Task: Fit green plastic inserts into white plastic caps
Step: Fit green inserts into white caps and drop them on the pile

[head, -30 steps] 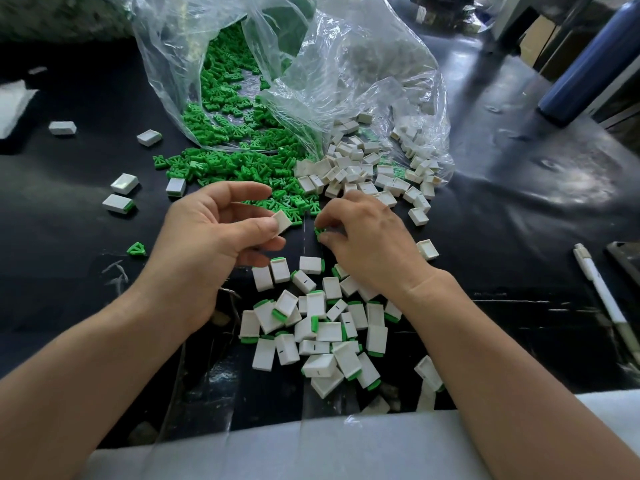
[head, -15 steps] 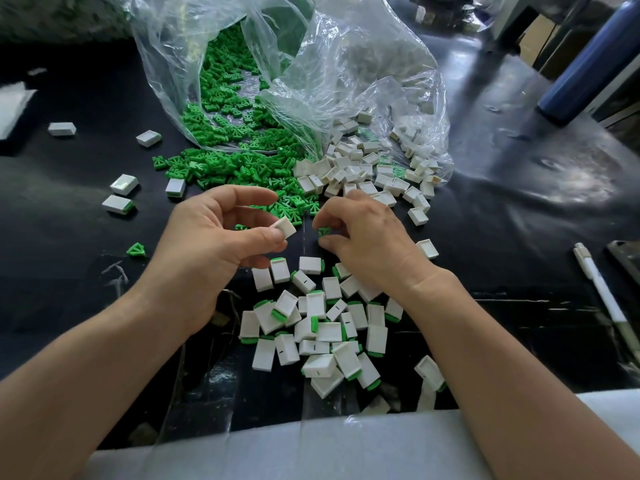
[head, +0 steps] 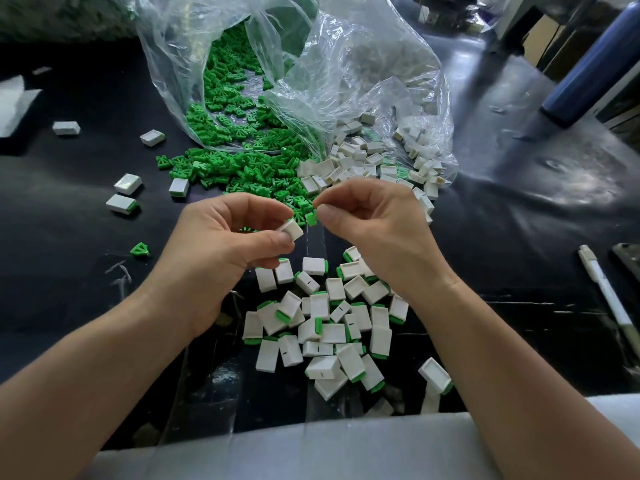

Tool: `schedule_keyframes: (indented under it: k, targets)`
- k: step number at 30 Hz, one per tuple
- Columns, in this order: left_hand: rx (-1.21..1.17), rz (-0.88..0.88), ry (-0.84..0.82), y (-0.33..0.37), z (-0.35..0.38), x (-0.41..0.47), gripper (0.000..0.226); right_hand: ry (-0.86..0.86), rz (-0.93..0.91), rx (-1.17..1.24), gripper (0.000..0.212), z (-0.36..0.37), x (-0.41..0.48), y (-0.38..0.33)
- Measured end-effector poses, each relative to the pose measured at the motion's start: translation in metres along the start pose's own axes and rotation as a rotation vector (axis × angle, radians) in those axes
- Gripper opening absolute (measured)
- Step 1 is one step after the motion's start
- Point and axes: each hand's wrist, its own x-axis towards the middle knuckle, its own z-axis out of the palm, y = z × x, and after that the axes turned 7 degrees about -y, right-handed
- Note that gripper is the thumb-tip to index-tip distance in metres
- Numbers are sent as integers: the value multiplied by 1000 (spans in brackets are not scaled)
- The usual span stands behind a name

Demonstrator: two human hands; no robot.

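Observation:
My left hand (head: 221, 244) pinches a white plastic cap (head: 292, 230) between thumb and fingers above the black table. Just to its right, my right hand (head: 374, 230) pinches a small green insert (head: 311, 218); a narrow gap separates insert and cap. Loose green inserts (head: 242, 168) spill from a clear plastic bag (head: 329, 71), with empty white caps (head: 367, 161) beside them. A heap of caps with green inserts fitted (head: 329, 327) lies below my hands.
Stray caps (head: 128, 183) and one green insert (head: 140, 250) lie on the left of the black table (head: 519, 209). A white pen (head: 604, 289) lies at the right edge, a dark blue cylinder (head: 588, 64) stands at the back right. White foam (head: 311, 452) lines the near edge.
My right hand has lifted off the table with a green insert and brought it up beside the cap. My left hand has stayed nearly still, holding the cap.

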Motion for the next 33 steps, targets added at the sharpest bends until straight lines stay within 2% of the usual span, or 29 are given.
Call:
schedule_keyframes:
  k: [3, 9, 22, 33]
  targets:
    - [-1, 2, 0, 0, 0, 0, 23, -4, -11, 73, 19, 0, -1, -4]
    - [-22, 2, 3, 1, 1, 0, 33, -45, -8, 2, 20, 2, -2, -4]
    - [11, 7, -27, 0, 0, -1, 33, -33, -9, -59, 13, 3, -2, -2]
    - [-23, 30, -25, -1, 0, -1, 43, -143, 72, -36, 14, 4, -3, -2]
